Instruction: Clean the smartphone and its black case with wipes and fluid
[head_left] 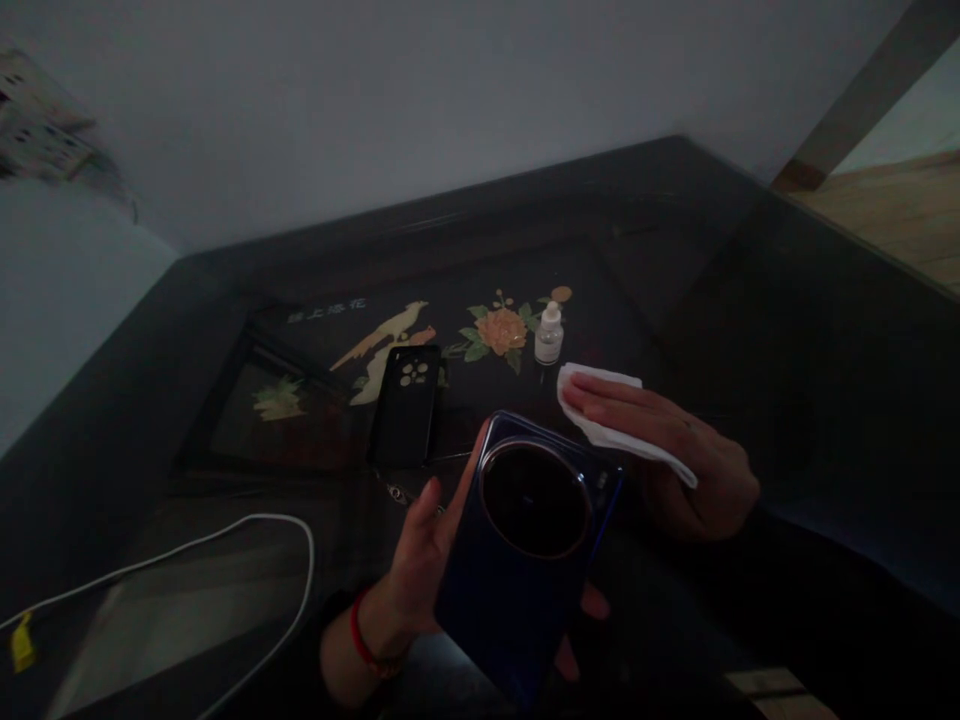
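Hands are both occupied: the left hand (420, 572) supports a dark blue phone (499, 595) from beneath, its thumb raised off to the left and other fingertips showing past the phone's lower right edge, while the right hand (694, 465) holds a folded white cloth (611, 436) under fingers laid close together. Where the right thumb sits cannot be made out. The phone is at the near side of the table (645, 240), its back turned up and its large round camera disc (535, 500) at the far end. Its long axis slants, the plain end near the person and a little to the left, the camera end pointing away and to the right. That makes the upper right corner the part closest to the right hand: the cloth lies just beyond it, up and to the right, so the right hand is nearer to the camera end and the left to the lower body. In this view cloth and phone look apart, though how much higher one sits than the other is hard to judge. Beyond them, a black case (405, 425) lies left of the phone's far end, and a small bottle (549, 340) stands upright just past the cloth
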